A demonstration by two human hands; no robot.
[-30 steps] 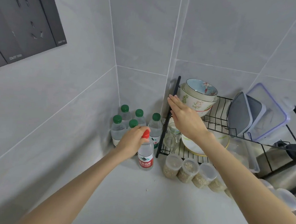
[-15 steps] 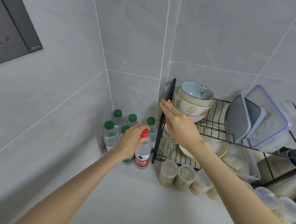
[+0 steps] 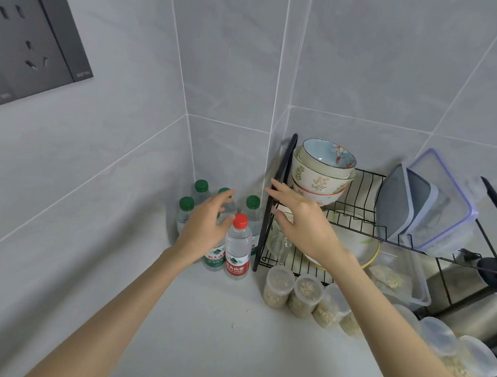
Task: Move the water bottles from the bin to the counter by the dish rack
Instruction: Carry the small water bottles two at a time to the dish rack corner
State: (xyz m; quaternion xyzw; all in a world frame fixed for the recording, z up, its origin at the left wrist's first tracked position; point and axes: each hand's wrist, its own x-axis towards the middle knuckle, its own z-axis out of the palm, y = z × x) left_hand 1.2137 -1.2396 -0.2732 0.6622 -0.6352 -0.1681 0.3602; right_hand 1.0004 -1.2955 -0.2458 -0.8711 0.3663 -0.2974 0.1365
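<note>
Nearby, red-capped bottle [image 3: 238, 248] beside dish rack [image 3: 258, 256], green-capped bottles [image 3: 202, 186] behind, left hand [image 3: 206, 229], right hand [image 3: 303, 227], grips spread, empty

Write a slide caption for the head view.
Open left hand beside the red-capped bottle, near green-capped bottles on the counter; right hand at the dish rack.

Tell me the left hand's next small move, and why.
Probably draw the left hand back and away: it is open, gripping nothing, and the red-capped bottle stands upright on the counter beside the dish rack, among the green-capped bottles.
</note>
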